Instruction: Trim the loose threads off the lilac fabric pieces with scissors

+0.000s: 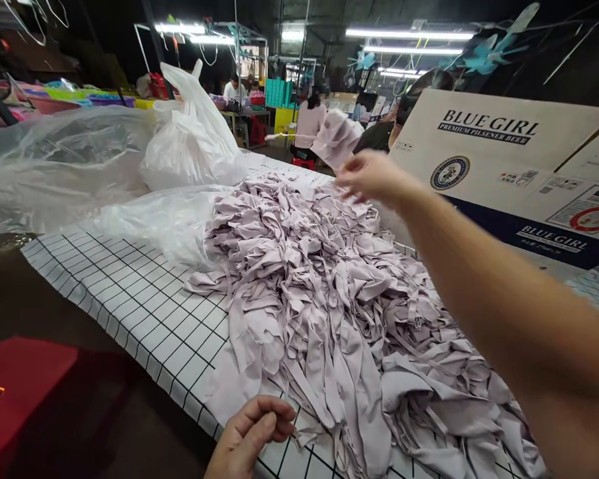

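Note:
A large heap of pale mauve fabric pieces [309, 266] with narrow straps spreads over a table with a white, black-gridded cover [144, 299]. At the near edge of the heap, my left hand [257, 432] is closed, thumb against curled fingers; whatever is in it, if anything, does not show. My right hand [369, 176] reaches out over the far side of the heap, its fingers bent and blurred. Just behind it a single mauve piece [337, 136] is in the air, a strap trailing left. Whether the right fingers grip that piece cannot be made out.
Beer cartons [499, 146] stand along the right, partly behind my forearm. A tied white plastic bag [190, 133] and clear plastic sheeting [64, 166] lie at the left. Below left is a red stool [24, 392]. People sit farther back, one just behind the carton.

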Demonstrator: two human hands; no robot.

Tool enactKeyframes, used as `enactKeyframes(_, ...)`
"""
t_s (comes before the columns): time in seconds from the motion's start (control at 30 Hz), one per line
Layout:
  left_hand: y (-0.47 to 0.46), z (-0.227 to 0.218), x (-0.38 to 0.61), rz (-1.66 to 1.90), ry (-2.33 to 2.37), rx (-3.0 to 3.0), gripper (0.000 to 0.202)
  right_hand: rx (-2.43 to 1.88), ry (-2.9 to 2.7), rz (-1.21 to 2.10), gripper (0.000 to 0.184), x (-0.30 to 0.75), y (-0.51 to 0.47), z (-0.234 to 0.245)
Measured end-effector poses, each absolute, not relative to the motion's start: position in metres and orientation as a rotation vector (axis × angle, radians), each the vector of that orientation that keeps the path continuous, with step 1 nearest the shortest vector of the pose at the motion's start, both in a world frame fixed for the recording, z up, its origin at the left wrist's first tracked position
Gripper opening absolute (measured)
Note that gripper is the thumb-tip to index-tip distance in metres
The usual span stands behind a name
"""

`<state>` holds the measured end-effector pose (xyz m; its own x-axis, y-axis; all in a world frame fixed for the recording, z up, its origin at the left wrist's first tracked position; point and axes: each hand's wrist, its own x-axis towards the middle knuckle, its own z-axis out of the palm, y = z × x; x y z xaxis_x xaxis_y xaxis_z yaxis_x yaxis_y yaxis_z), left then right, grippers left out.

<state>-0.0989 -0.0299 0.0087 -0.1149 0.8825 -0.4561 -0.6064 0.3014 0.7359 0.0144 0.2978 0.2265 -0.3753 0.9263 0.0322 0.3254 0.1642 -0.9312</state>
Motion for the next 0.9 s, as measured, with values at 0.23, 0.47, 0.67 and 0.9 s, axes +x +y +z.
enactKeyframes(0.23,-0.012,-0.009,-0.09,1.276,1.15,0.378,0.026,-1.235,-1.985,1.638,0.034,0.066,0.156,0.058)
enactKeyframes(0.47,0.005,0.002,-0.066,0.989,1.3,1.047,0.038,-1.145,-1.229,1.655,0.017,0.17,0.094,0.067)
enactKeyframes(0.67,0.0,0.007,-0.031,0.707,1.117,1.227,0.039,-1.233,-0.593,1.547,0.007,0.235,0.044,0.037)
enactKeyframes(0.9,-0.006,0.024,-0.002,0.793,1.044,1.304,0.032,-1.181,-0.567,1.566,0.029,0.223,0.032,0.048)
